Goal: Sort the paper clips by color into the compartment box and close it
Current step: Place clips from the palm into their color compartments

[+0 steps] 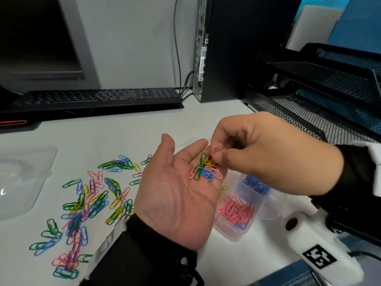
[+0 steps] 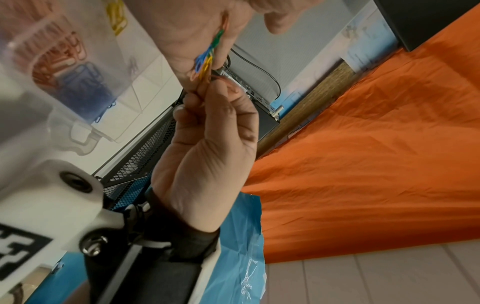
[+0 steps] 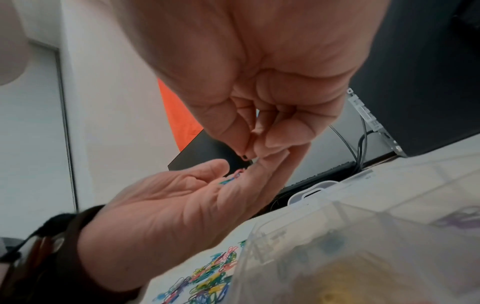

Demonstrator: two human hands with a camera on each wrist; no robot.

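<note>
My left hand (image 1: 181,182) lies palm up over the table, fingers straight. A small bunch of mixed clips (image 1: 206,171), green, blue, pink and yellow, rests on its fingers. My right hand (image 1: 218,154) reaches in from the right, and its thumb and forefinger pinch a pink paper clip (image 1: 214,150) at the top of the bunch. Below both hands stands the clear compartment box (image 1: 237,232), lidless, with pink clips (image 1: 235,211) in one compartment and blue clips (image 1: 255,184) in another. Several loose clips of mixed colours (image 1: 92,201) lie scattered on the white table to the left. The left wrist view shows the bunch (image 2: 207,59) edge-on.
A clear plastic lid (image 1: 22,178) lies at the far left of the table. A black keyboard (image 1: 97,98) and a monitor stand at the back. A computer tower (image 1: 226,48) rises behind the hands, with a black mesh tray (image 1: 319,100) at the right.
</note>
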